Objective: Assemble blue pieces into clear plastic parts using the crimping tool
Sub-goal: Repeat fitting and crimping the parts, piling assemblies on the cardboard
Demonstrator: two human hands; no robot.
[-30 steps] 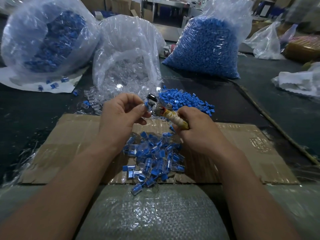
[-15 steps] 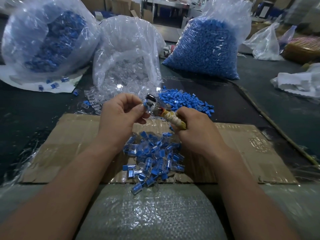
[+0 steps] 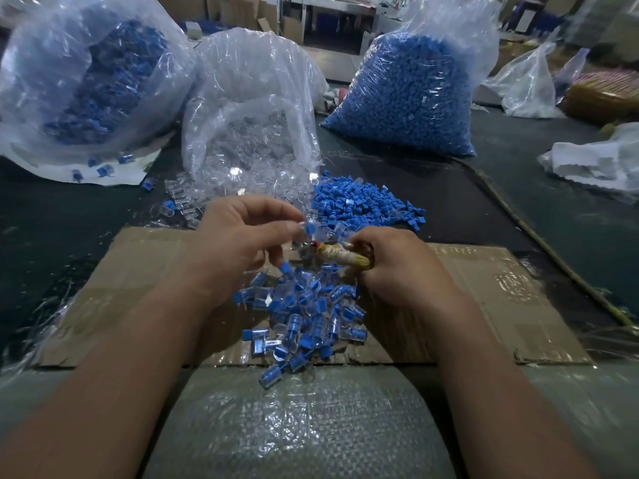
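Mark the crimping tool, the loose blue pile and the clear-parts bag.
crimping tool [image 3: 340, 256], head view, taped handle.
loose blue pile [image 3: 363, 202], head view, middle of heap.
clear-parts bag [image 3: 249, 91], head view, front wall.

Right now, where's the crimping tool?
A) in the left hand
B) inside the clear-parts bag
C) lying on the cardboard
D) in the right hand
D: the right hand grips the crimping tool by its tape-wrapped handle above the cardboard, while the left hand pinches a small blue piece at the tool's head.
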